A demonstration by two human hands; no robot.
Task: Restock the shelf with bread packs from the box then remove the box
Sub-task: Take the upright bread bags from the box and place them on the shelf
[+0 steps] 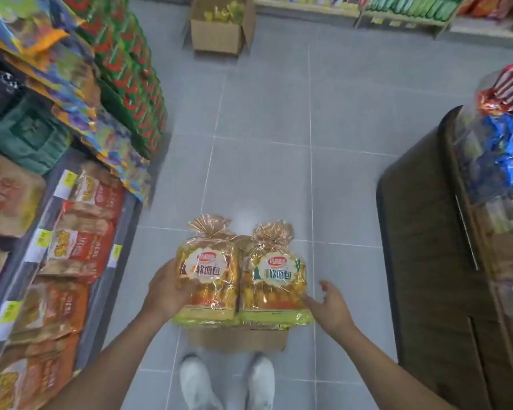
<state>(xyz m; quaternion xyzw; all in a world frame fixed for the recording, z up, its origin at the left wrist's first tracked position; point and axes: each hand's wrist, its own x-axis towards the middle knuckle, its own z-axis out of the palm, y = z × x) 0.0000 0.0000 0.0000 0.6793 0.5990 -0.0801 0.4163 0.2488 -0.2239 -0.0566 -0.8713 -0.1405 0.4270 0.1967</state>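
The left hand (pixel 168 291) grips one bread pack (pixel 211 279), thumb on its front, above the box (pixel 240 338) at six o'clock. The right hand (pixel 332 306) has its fingers spread wide by the other bread pack (pixel 276 282), holding nothing. That shiny pack could slip and fall before reaching the shelf (pixel 51 210) at nine o'clock.

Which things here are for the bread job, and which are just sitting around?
For the job: left bread pack, gripped by the left hand; right bread pack, beside the open right hand; box under them; shelf.
Just sitting around: far box, dark cabinet, green packets, white shoes.
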